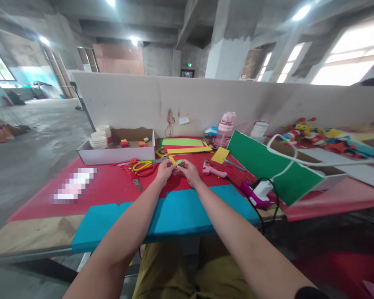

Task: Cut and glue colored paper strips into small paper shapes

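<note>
Close together over the red table covering (112, 182), both my hands are closed at the fingertips. My left hand (164, 172) pinches a narrow yellow strip (172, 160) that sticks up between the fingers. In my right hand (189, 172) is a small light-green piece (179, 162), touching or almost touching the strip. Whether the two are joined, I cannot tell. Left of my hands lie scissors (142, 167) with yellow and red handles and a flat metal blade (137, 184). A pink hot glue gun (214, 170) rests to the right.
A white-sided box (116, 156) with small coloured pieces and paper cups (98, 140) stand at the left. Behind are yellow strips (189, 150), green sheets (182, 142) and a pink bottle (225, 131). A green-sided box (271, 170), cables and a purple power strip (258, 196) occupy the right.
</note>
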